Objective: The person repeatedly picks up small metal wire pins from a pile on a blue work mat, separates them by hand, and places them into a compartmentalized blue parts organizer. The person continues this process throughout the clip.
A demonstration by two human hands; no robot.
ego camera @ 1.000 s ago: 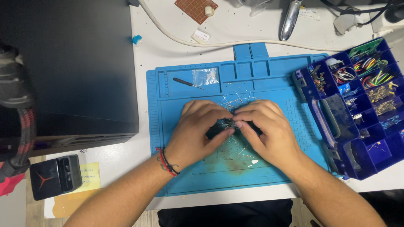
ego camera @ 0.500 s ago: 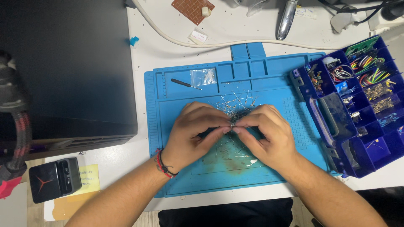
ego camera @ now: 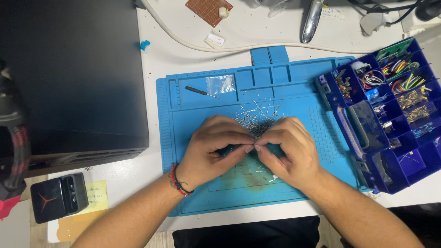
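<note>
Both hands pinched at 1 spot: the left hand (ego camera: 213, 149) and right hand (ego camera: 287, 151) met fingertip to fingertip, grasping a small piece too hidden to identify, beside a pile of thin wire leads (ego camera: 257, 117) on the blue work mat (ego camera: 317, 92). A blue parts organizer (ego camera: 390, 115) sat just right.

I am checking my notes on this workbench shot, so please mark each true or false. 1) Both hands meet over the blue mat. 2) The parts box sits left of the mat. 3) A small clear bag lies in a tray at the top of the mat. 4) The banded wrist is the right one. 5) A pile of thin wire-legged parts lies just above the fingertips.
1) True: the left hand and right hand pinch together over the blue mat.
2) False: the parts box sits to its right.
3) True: the clear bag lies there.
4) False: the band is on the left wrist.
5) True: the pile of wire-legged parts lies there.
</note>
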